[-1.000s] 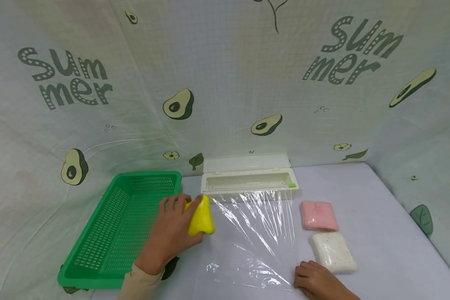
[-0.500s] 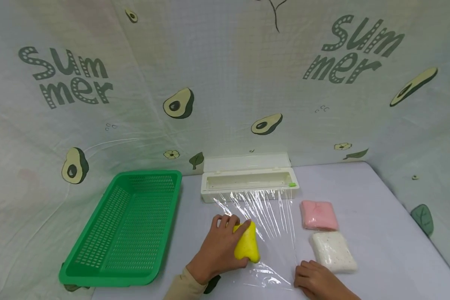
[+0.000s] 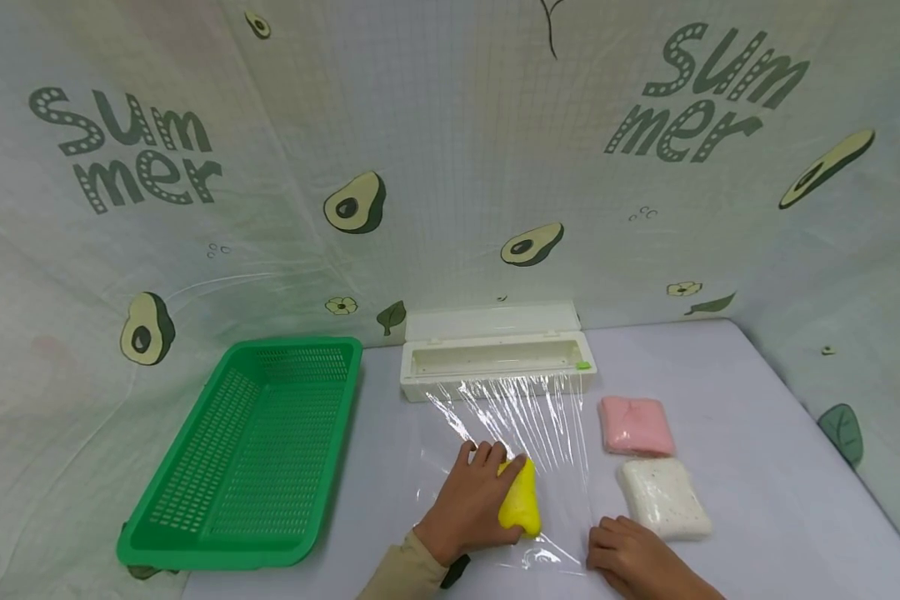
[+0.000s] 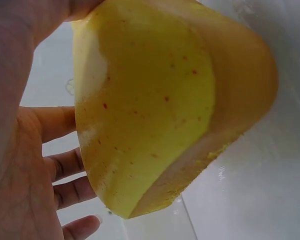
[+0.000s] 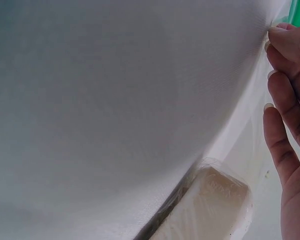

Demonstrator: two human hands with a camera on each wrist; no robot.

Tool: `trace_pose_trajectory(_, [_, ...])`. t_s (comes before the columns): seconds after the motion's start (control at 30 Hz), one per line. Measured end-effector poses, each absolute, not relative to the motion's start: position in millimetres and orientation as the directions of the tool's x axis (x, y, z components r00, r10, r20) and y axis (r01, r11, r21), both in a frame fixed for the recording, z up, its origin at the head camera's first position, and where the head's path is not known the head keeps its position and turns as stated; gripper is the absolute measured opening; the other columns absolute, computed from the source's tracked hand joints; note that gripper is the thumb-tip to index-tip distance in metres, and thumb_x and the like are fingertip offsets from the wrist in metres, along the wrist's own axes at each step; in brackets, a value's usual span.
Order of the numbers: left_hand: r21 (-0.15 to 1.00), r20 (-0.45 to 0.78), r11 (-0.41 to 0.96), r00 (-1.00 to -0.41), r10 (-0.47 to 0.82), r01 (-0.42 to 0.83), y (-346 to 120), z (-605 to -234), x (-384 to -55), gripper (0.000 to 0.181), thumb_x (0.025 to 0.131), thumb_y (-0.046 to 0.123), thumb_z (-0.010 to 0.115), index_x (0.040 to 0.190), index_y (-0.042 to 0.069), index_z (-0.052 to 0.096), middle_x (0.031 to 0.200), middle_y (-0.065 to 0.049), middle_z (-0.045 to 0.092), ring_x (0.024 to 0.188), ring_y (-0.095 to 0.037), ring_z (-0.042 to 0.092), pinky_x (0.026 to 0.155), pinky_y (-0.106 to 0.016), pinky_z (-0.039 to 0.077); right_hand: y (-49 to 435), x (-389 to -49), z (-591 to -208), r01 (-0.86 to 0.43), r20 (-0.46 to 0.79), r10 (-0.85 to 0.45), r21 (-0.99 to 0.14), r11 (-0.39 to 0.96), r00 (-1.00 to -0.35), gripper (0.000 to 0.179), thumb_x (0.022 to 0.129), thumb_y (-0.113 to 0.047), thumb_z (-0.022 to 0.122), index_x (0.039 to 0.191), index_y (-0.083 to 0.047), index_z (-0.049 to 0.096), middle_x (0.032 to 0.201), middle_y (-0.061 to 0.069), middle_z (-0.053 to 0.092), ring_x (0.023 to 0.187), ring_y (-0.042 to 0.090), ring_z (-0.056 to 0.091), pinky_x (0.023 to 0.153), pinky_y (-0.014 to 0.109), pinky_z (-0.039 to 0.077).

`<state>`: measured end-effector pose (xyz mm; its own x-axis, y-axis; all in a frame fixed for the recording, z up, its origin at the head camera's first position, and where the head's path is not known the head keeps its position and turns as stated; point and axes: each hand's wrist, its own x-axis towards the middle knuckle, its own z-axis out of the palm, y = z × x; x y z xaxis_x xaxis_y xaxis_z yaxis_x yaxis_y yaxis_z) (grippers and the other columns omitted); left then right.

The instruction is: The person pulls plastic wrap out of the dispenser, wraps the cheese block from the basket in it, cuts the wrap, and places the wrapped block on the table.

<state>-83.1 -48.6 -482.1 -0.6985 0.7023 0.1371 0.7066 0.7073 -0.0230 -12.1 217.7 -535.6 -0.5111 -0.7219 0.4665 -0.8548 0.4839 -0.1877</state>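
Note:
My left hand [image 3: 474,506] grips a yellow block [image 3: 521,498] with rounded corners, thumb on its near end and fingers at the far end. In the left wrist view, the yellow block [image 4: 155,90] shows small red specks and a rough lower edge. It is over a sheet of clear cling film [image 3: 562,467] that stretches from a white dispenser box [image 3: 420,390]. At the film's near right corner, my right hand [image 3: 633,557] pinches its edge between thumb and forefinger, the other fingers curled loosely in the right wrist view.
A green perforated basket [image 3: 330,467] stands at the left. Right of the film lie a pink block [image 3: 636,425] and a white block [image 3: 666,497], each wrapped in clear film. Behind the box, whose lid stands up, hangs a printed cloth [image 3: 450,167].
The left hand has carried the yellow block from beside the basket rightward and nearer, over the film. The right hand has stayed at the film's corner.

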Motion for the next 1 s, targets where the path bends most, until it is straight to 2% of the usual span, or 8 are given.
trace_pose_trajectory(0.2, [-0.068, 0.078, 0.730, -0.726, 0.683, 0.680, -49, -492, -86, 0.090, 0.065, 0.074, 0.059, 0.134, 0.019, 0.048, 0.113, -0.002, 0.048, 0.101, -0.021, 0.042, 0.094, -0.043, 0.030, 216, -12, -533, -0.854, 0.476, -0.715, -0.187, 0.486, -0.512, 0.023, 0.059, -0.012, 0.078, 0.075, -0.024, 0.066, 0.082, -0.017, 0.053, 0.074, 0.001, 0.045, 0.065, 0.017, 0.036])
trace_pose_trajectory(0.3, [-0.054, 0.058, 0.739, -0.736, 0.674, 0.672, -50, -498, -87, 0.095, 0.065, 0.079, 0.055, 0.139, 0.019, 0.042, 0.118, -0.002, 0.049, 0.104, -0.020, 0.043, 0.094, -0.042, 0.030, 216, -12, -532, -0.848, 0.467, -0.714, -0.193, 0.493, -0.521, 0.024, 0.058, -0.012, 0.078, 0.075, -0.024, 0.066, 0.082, -0.017, 0.053, 0.074, 0.000, 0.046, 0.065, 0.017, 0.036])
trace_pose_trajectory(0.47, [0.044, 0.047, 0.764, -0.765, 0.642, 0.644, -59, -506, -86, 0.103, 0.066, 0.084, 0.046, 0.148, 0.024, 0.024, 0.136, -0.003, 0.040, 0.116, -0.021, 0.041, 0.098, -0.042, 0.029, 217, -13, -535, -0.853, 0.475, -0.716, -0.184, 0.488, -0.512, 0.024, 0.059, -0.012, 0.077, 0.075, -0.024, 0.063, 0.081, -0.017, 0.053, 0.073, 0.001, 0.046, 0.064, 0.017, 0.036])
trace_pose_trajectory(0.57, [0.106, 0.036, 0.801, -0.807, 0.589, 0.589, -72, -504, -82, 0.101, 0.068, 0.080, 0.050, 0.148, 0.025, 0.023, 0.141, -0.002, 0.036, 0.121, -0.021, 0.039, 0.100, -0.043, 0.028, 217, -13, -537, -0.857, 0.489, -0.712, -0.180, 0.483, -0.504, 0.025, 0.060, -0.012, 0.077, 0.076, -0.023, 0.062, 0.081, -0.017, 0.053, 0.073, 0.001, 0.046, 0.064, 0.017, 0.036])
trace_pose_trajectory(0.7, [0.178, -0.021, 0.848, -0.859, 0.511, 0.500, -102, -500, -73, 0.090, 0.066, 0.071, 0.063, 0.135, 0.019, 0.040, 0.126, 0.001, 0.045, 0.115, -0.019, 0.042, 0.098, -0.043, 0.030, 216, -14, -539, -0.858, 0.509, -0.702, -0.177, 0.482, -0.499, 0.008, 0.078, -0.017, 0.066, 0.077, -0.023, 0.060, 0.082, -0.016, 0.052, 0.073, 0.002, 0.045, 0.064, 0.017, 0.035])
trace_pose_trajectory(0.8, [0.215, -0.116, 0.849, -0.850, 0.513, 0.483, -125, -504, -65, 0.081, 0.059, 0.071, 0.068, 0.118, 0.019, 0.049, 0.109, 0.004, 0.046, 0.101, -0.016, 0.042, 0.093, -0.042, 0.032, 216, -14, -540, -0.854, 0.520, -0.692, -0.164, 0.494, -0.501, 0.020, 0.092, -0.023, 0.047, 0.077, -0.023, 0.059, 0.082, -0.016, 0.050, 0.073, 0.002, 0.044, 0.065, 0.018, 0.035])
trace_pose_trajectory(0.9, [0.231, -0.190, 0.823, -0.806, 0.561, 0.519, -143, -511, -55, 0.071, 0.058, 0.067, 0.071, 0.107, 0.022, 0.051, 0.098, 0.009, 0.042, 0.092, -0.013, 0.039, 0.088, -0.039, 0.034, 216, -13, -539, -0.838, 0.501, -0.685, -0.176, 0.516, -0.528, 0.019, 0.090, -0.022, 0.047, 0.077, -0.023, 0.059, 0.083, -0.017, 0.049, 0.073, 0.002, 0.043, 0.065, 0.017, 0.035])
trace_pose_trajectory(1.0, [0.232, -0.191, 0.797, -0.778, 0.599, 0.557, -154, -518, -48, 0.052, 0.065, 0.055, 0.074, 0.102, 0.025, 0.052, 0.093, 0.011, 0.039, 0.089, -0.011, 0.038, 0.085, -0.036, 0.035, 216, -11, -536, -0.814, 0.464, -0.679, -0.205, 0.543, -0.569, 0.007, 0.078, -0.017, 0.059, 0.077, -0.024, 0.059, 0.084, -0.018, 0.049, 0.074, 0.000, 0.042, 0.067, 0.016, 0.036])
